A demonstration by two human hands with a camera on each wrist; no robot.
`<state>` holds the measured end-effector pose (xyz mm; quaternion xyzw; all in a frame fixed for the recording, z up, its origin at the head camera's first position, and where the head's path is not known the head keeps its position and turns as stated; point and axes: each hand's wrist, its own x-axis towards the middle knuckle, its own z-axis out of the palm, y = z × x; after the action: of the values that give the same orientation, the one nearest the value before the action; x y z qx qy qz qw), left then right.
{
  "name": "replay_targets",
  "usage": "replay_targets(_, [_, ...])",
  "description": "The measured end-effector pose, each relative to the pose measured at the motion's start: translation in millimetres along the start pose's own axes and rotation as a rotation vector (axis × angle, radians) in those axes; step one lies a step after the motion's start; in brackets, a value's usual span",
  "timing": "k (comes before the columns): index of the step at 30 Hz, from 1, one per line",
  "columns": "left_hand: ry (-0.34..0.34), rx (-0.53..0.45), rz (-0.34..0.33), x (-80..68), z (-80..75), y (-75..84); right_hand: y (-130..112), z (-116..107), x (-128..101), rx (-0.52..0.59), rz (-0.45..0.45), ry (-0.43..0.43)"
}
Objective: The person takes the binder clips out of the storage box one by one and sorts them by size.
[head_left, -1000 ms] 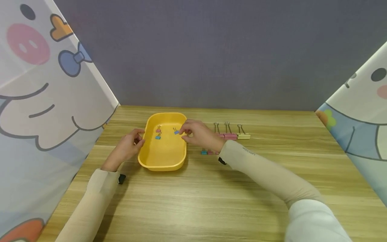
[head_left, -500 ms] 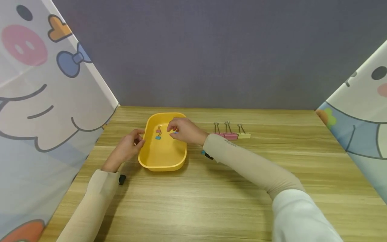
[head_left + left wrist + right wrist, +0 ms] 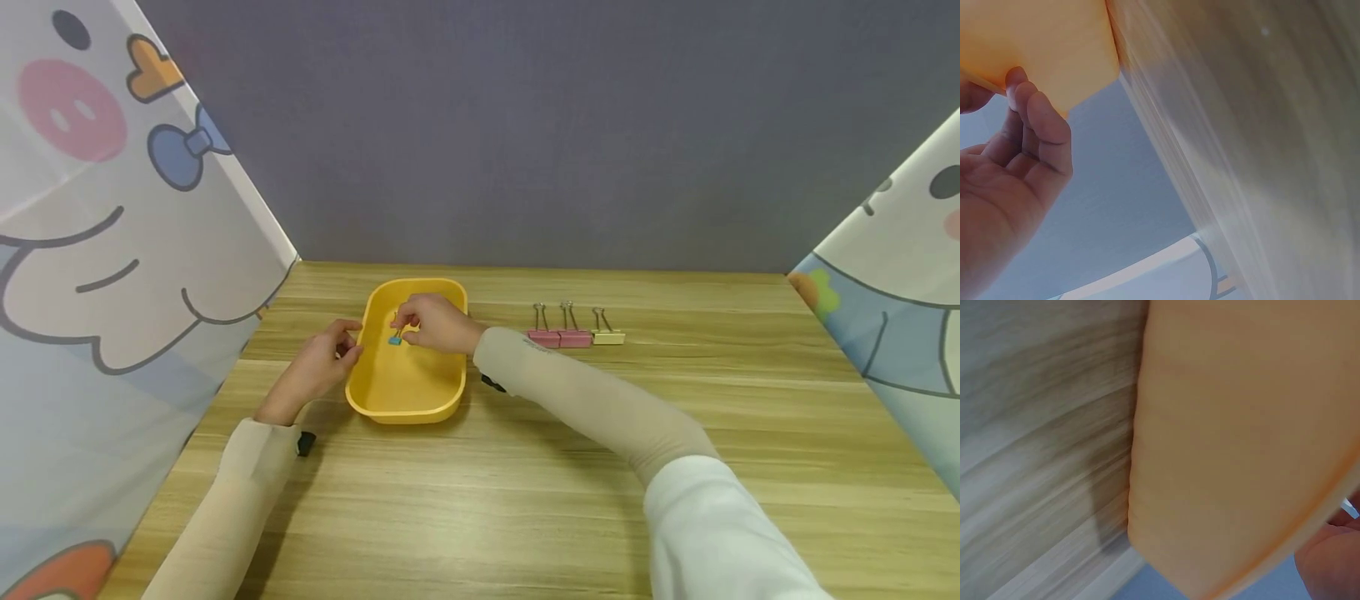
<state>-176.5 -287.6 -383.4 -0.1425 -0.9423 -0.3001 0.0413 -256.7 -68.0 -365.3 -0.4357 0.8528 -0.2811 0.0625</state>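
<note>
Head view: right hand (image 3: 435,323) is inside the yellow tray (image 3: 405,400), grip curled together at the far left part of the floor, right by a small blue binder clip (image 3: 394,340) and a pink one just behind it; whether it is pinching a clip or only touching is too small to tell. Left hand (image 3: 318,367) sits at the tray's left rim, grip curled onto the edge; left wrist view shows fingertips (image 3: 1019,87) against the yellow wall, so it looks like a steadying hold. My read on progress: small clips are going into the tray, at least two visible in there, any others hidden under the right hand. Left on the counter (image 3: 525,500): a row of three larger clips beyond the right forearm, two pink clips (image 3: 559,337) side by side and a yellow clip (image 3: 607,337) just right of them, handles pointing away. Any small clips near the right wrist are hidden by the sleeve, can't confirm. So partway, larger clips untouched. Room: tray sits left of centre, with a low rounded rim. Printed cartoon panel (image 3: 112,250) slants in close on the left, near the left forearm, so little slack that side. Matching panel (image 3: 900,275) on the right is well apart from everything. Grey wall closes the back, with a strip of counter between it and the tray. Near half of the counter is open wood. Right wrist view shows only tray wall and wood grain, blurred.
</note>
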Motion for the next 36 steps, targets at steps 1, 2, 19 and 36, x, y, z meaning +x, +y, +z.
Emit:
replay_targets(1, [0.000,0.002,0.003,0.0,-0.1,0.0,-0.3,1.7,1.9,0.005,0.009,-0.004])
replay_targets(2, [0.000,0.002,0.005,-0.1,-0.1,-0.1,-0.9,3.1,3.7,0.011,0.017,-0.008])
replay_targets(19, [0.000,-0.011,0.017,-1.1,-0.5,2.6,0.8,27.6,24.8,-0.053,0.123,-0.148])
replay_targets(36, [0.002,-0.016,0.011,-1.3,-0.1,3.8,9.2,35.8,25.7,-0.056,0.127,-0.203])
